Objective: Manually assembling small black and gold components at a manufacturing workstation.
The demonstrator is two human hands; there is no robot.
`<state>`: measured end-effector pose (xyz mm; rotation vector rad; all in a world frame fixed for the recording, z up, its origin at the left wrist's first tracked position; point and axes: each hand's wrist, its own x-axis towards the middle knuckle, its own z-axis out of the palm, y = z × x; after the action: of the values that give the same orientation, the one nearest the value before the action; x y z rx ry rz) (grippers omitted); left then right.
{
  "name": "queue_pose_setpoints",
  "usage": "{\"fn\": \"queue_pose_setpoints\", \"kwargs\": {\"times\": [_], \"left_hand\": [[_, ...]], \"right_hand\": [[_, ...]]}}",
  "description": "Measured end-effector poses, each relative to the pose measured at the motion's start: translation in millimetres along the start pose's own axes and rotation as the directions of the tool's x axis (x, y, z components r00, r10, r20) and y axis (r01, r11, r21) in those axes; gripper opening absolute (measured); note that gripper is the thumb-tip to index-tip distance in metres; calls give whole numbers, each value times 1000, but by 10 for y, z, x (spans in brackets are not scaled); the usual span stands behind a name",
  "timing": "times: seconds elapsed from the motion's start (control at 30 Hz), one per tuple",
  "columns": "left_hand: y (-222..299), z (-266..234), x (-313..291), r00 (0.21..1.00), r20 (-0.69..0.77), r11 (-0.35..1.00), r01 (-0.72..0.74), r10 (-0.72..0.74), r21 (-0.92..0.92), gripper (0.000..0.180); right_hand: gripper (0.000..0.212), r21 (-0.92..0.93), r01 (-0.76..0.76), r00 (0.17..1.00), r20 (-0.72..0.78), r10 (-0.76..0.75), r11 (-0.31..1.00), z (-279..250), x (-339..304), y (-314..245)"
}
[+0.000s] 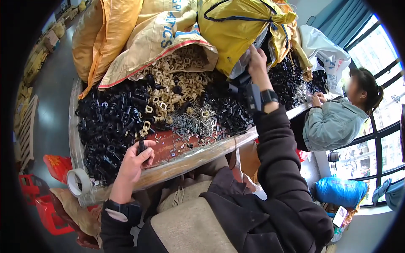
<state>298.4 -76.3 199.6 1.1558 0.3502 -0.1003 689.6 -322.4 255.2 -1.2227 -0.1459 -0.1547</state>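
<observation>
In the lower middle left, my left hand (136,159) is closed around a small black plastic fitting (141,145), held upright between thumb and fingers. Pale beige clips (146,127) show just above the fitting; whether they touch it I cannot tell. My right arm stretches far across the table. At the mouth of a tied yellow sack (231,40), my right hand (258,67) is up against its plastic lining, fingers bent and partly hidden. Beneath my hands spread piles of black fittings (110,133), beige clips (171,78) and small metal clips (196,124).
A beige woven sack (145,46) spills clips at the back, beside an orange sack (105,38). The table's wrapped front edge (194,162) runs before me. A tape roll (79,182) hangs at the left corner. Another person (335,120) works at the right.
</observation>
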Motion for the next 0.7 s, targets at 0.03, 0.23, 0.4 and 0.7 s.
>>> {"fn": "queue_pose_setpoints", "kwargs": {"times": [0.03,0.23,0.4,0.7], "left_hand": [[30,-11,17,1000,8,1000,-9,9,-12,26],[43,-159,-24,998,-63,997,-28,23,-70,27],[4,20,240,997,-17,996,74,-75,-39,27],[59,468,375,987,90,989,131,-137,65,34]], "right_hand": [[31,-60,144,989,27,-143,988,148,148,61],[33,-740,278,884,-52,-464,612,1224,-126,203],[40,-734,438,713,-68,-698,519,1201,-118,587],[54,-842,417,905,351,-241,341,287,-911,256]]}}
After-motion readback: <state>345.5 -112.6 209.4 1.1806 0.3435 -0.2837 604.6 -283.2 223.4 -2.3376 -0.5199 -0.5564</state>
